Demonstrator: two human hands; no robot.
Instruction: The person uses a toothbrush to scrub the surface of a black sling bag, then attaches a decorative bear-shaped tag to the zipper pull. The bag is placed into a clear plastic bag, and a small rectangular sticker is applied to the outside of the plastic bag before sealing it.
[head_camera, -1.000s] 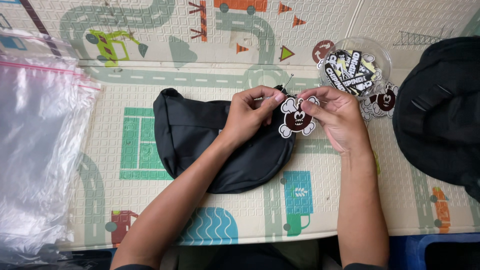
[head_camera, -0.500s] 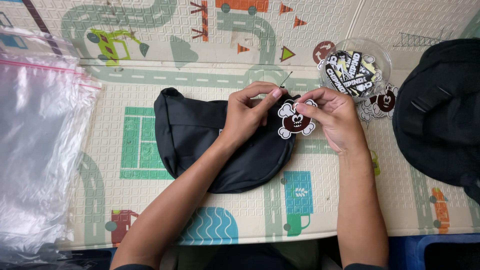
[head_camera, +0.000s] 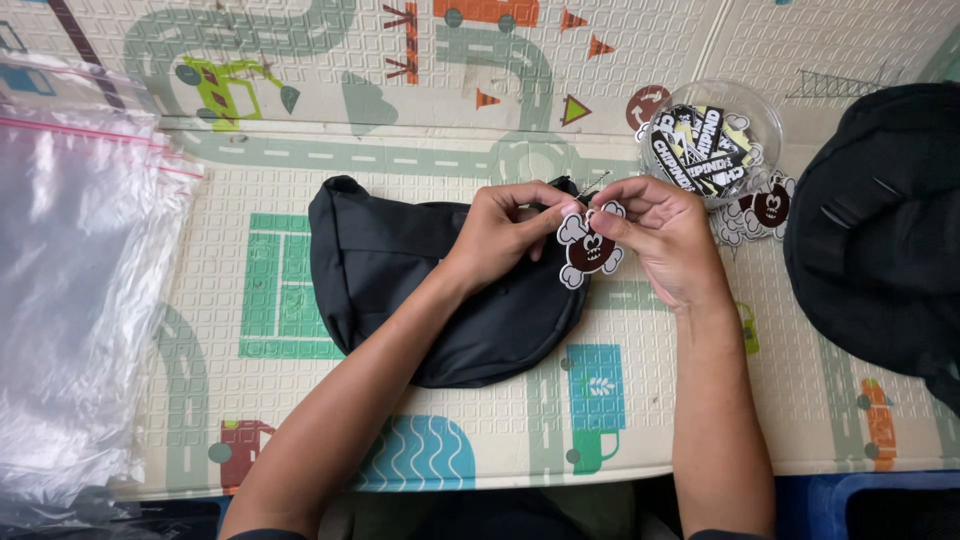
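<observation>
A black half-moon fabric bag (head_camera: 400, 270) lies flat on a play mat (head_camera: 300, 150) printed with roads. My left hand (head_camera: 505, 230) rests on the bag's right end and pinches a small piece there, next to a thin metal pin or loop. My right hand (head_camera: 655, 235) holds the top of a die-cut tag (head_camera: 588, 250), brown and white with a cartoon face, which hangs between both hands at the bag's right tip.
A clear round tub (head_camera: 712, 140) of black and white tags stands at the back right, with several brown cartoon tags (head_camera: 762, 212) beside it. A pile of black bags (head_camera: 880, 240) fills the right edge. Clear plastic zip bags (head_camera: 70, 300) are stacked at the left.
Both hands have stayed at the bag's right tip. The cartoon tag has shifted slightly lower and the fingers have adjusted their pinch around its top.
</observation>
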